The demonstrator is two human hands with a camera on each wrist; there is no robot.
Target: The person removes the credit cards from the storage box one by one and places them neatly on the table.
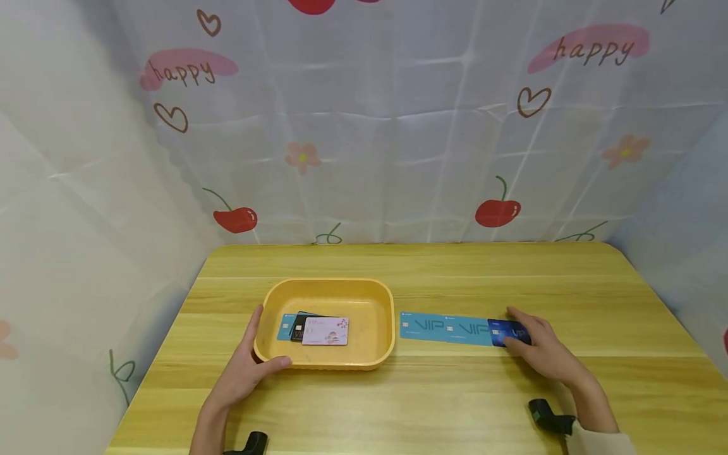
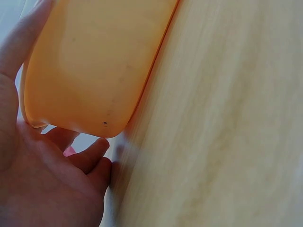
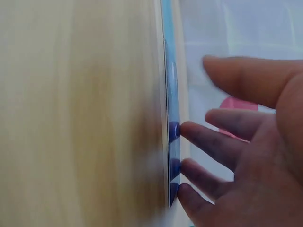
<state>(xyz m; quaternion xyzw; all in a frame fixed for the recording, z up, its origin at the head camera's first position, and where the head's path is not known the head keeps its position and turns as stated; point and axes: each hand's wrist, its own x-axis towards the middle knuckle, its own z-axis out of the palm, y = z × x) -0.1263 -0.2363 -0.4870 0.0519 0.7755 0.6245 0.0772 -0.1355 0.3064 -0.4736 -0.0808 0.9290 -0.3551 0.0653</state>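
My left hand (image 1: 243, 370) holds the left end of a yellow plastic basin (image 1: 387, 328), thumb at the front rim and fingers along the left side. In the basin lie a light blue card (image 1: 284, 328), a black card (image 1: 297, 333) and, on top, a pale pink card (image 1: 325, 332). To the basin's right, two light blue VIP cards (image 1: 423, 327) and a dark blue card (image 1: 499, 332) form a row on the table. My right hand (image 1: 546, 347) touches the dark blue card with its fingertips. The right wrist view shows the thumb raised off it.
The wooden table (image 1: 398, 411) ends at the back against a white printed curtain (image 1: 375, 158). Black wrist devices sit below both hands, one by the right wrist (image 1: 550, 417) and one by the left wrist (image 1: 253, 443). Curtains hang at both sides.
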